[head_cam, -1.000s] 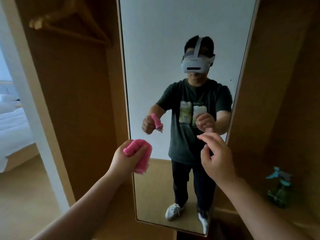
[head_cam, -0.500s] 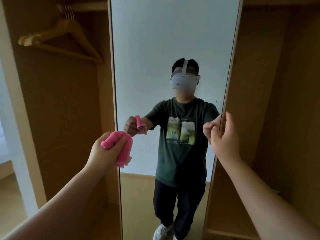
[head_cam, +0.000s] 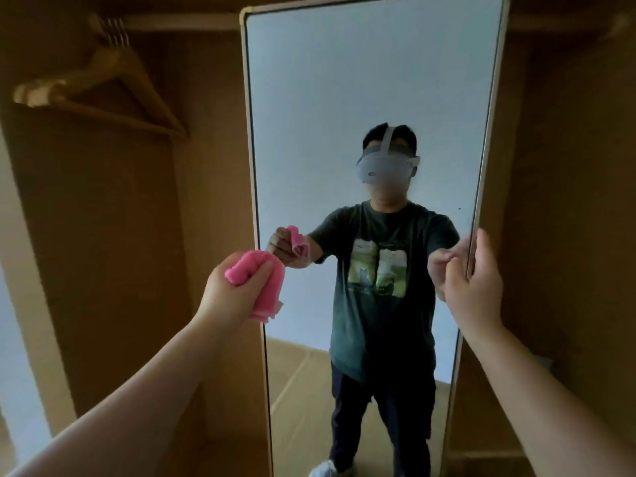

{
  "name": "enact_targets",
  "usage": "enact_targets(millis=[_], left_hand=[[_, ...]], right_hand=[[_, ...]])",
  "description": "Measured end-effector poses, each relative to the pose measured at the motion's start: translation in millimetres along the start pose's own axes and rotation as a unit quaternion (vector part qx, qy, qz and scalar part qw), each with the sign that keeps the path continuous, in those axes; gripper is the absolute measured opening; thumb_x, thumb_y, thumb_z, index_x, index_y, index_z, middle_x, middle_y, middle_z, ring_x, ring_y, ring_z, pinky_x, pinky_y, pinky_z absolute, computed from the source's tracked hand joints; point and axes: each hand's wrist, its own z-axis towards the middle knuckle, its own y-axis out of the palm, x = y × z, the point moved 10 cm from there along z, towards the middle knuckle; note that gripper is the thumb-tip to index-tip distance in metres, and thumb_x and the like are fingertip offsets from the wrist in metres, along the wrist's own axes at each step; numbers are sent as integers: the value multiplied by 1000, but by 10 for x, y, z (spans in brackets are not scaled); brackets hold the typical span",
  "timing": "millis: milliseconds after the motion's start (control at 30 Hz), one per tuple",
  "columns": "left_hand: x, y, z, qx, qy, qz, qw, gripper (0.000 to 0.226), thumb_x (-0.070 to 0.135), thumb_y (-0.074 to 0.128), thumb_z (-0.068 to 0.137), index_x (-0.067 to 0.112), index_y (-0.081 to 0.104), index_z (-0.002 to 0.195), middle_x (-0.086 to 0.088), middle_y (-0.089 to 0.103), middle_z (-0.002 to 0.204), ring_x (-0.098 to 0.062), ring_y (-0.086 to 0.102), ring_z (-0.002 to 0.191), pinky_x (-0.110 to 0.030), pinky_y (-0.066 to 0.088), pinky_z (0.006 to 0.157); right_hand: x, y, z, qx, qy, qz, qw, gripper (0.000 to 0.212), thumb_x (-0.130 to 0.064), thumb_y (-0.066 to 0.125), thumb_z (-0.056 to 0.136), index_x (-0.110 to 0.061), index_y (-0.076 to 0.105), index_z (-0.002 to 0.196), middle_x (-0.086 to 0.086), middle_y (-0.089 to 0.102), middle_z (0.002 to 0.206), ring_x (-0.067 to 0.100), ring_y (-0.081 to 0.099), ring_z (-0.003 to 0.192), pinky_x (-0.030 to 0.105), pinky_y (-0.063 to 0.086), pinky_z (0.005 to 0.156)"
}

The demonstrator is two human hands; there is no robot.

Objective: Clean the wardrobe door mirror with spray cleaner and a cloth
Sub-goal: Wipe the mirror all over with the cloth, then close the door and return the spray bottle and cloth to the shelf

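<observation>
Firmly, left hand (head_cam: 229, 294) grips cloth (head_cam: 265, 270), right hand (head_cam: 476, 287) grips mirror (head_cam: 361, 80).

pale grey headset (head_cam: 385, 168) with a strap over the head, dark green short-sleeve tee (head_cam: 378, 321) with a greenish two-panel cartoon print (head_cam: 377, 268) on the chest, dark trousers (head_cam: 351, 414), white sneaker (head_cam: 321, 470), forearms (head_cam: 155, 380), left hand (head_cam: 234, 287) and right hand (head_cam: 476, 284) all bare

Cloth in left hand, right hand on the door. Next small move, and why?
Probably bring the left hand forward until the pink cloth meets the mirror: the cloth sits apart from its reflection, so likely short of the glass, and the right hand grips the door edge.
</observation>
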Motion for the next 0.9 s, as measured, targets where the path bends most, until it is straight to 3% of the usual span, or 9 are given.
enact_targets(millis=[133,233,333,400,467,567,700,900], left_hand=[[-46,-89,160,-39,26,-20,999,13,36,65,88,28,63,97,8,71,81,-13,71,69,-25,56,51],[-124,-145,219,-58,15,-42,997,12,36,67,86,33,61,96,10,70,81,-14,72,71,-30,57,51],[-147,-146,235,-82,2,-70,994,13,34,70,84,36,61,93,13,70,82,-15,72,70,-33,57,49],[-114,-138,234,-93,7,-82,992,12,32,70,84,37,60,90,14,70,81,-16,72,67,-33,57,48],[-77,-126,227,-98,14,-93,991,11,30,69,86,35,60,90,14,71,79,-16,71,63,-32,55,45],[-71,-118,226,-96,1,-107,990,12,29,69,85,31,60,93,3,71,79,-16,71,64,-31,55,44],[-101,-88,243,-104,-27,-138,985,17,24,69,85,25,59,99,-5,67,89,-19,72,62,-30,54,42],[-35,23,273,-138,-17,-144,980,18,23,66,88,23,57,104,-15,66,98,-30,72,66,-32,54,45]], right_hand=[[-214,-137,-220,35,-8,-7,999,56,-17,43,100,-15,23,153,9,38,150,9,34,133,25,31,106],[-417,-225,-399,57,-32,-40,997,53,-20,43,102,-14,26,152,15,45,142,25,46,130,37,41,107],[-644,-298,-570,94,-86,-72,989,50,-16,44,102,-9,32,149,14,53,127,7,49,113,3,35,93],[-780,-282,-670,97,-114,-72,986,49,-17,44,102,-7,33,148,13,54,118,0,47,101,-3,37,79],[-903,-239,-744,90,-141,-66,984,50,-21,42,102,-7,31,149,13,52,119,-1,47,100,3,42,75],[-1047,-162,-803,87,-175,-86,977,55,-28,40,99,-5,31,148,17,52,120,14,54,98,21,49,73],[-1120,-97,-844,95,-191,-107,971,60,-36,39,97,-1,33,146,20,53,112,21,56,87,19,43,67],[-1265,13,-971,93,-232,-107,962,66,-35,43,96,-3,20,150,15,32,143,16,40,128,34,45,99]])
